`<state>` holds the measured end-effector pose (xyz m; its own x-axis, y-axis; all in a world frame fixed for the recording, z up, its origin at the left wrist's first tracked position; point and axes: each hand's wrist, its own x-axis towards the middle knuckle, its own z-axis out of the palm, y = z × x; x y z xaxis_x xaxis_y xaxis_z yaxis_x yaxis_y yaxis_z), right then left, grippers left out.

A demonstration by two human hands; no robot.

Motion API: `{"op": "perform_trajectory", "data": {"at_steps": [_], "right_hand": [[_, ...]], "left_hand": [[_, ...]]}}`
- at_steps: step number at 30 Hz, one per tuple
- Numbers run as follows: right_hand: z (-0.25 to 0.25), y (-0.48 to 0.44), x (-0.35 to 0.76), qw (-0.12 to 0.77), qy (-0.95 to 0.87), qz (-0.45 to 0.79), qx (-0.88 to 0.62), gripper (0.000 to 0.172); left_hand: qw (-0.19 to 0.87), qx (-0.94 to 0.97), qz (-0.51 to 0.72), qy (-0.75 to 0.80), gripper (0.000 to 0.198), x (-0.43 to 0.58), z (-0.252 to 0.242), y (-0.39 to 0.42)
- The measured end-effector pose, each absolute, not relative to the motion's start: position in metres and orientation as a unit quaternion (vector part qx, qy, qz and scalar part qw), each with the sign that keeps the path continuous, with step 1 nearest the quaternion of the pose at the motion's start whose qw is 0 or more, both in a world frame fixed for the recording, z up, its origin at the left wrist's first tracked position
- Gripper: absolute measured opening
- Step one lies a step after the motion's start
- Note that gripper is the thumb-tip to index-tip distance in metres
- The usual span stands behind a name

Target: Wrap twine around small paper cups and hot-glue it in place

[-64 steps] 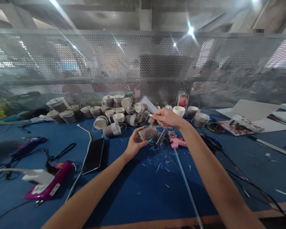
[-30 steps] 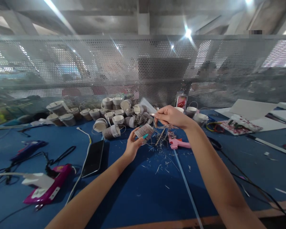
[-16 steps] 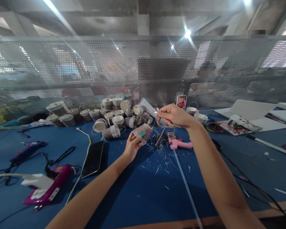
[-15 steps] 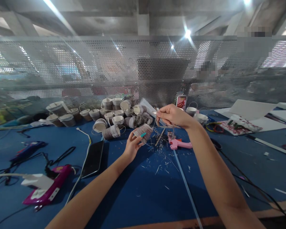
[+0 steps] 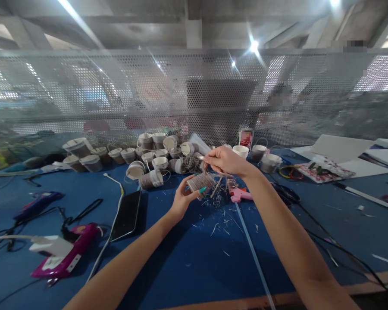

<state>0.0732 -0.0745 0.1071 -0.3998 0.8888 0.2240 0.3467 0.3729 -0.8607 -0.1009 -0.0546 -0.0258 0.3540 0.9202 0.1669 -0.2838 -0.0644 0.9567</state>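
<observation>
Since half a second ago, we see the right hand come down and across toward the left, and the wrapped cup swing slightly right and level out in the left hand. With that shift, the stack of white cups behind the right hand shows again.

We find the left hand's grip curved around the wrapped cup, its thumb on the near side and other fingers on the far side, the cup lying on its side over the middle of the counter. The right hand's grip is a narrow pinch on a thin strand, its fingertips just above the cup; we cannot tell whether they touch it.

Close to the right wrist we make out a pink glue gun, with a long pale glue stick reaching toward the near edge, and fine scraps scattered beside it. Behind the hands lie a tangle of fibre and many more cups, among them a tipped cup. Farther left we see a dark phone, a white cable and a magenta power strip.
</observation>
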Motion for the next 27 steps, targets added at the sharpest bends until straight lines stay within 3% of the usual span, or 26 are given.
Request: {"op": "perform_trajectory", "data": {"at_steps": [27], "right_hand": [[0.1026, -0.0689, 0.0717, 0.368, -0.739, 0.39, -0.407, 0.029]], "left_hand": [[0.553, 0.662, 0.462, 0.204, 0.057, -0.1045, -0.0241, -0.0621]]}}
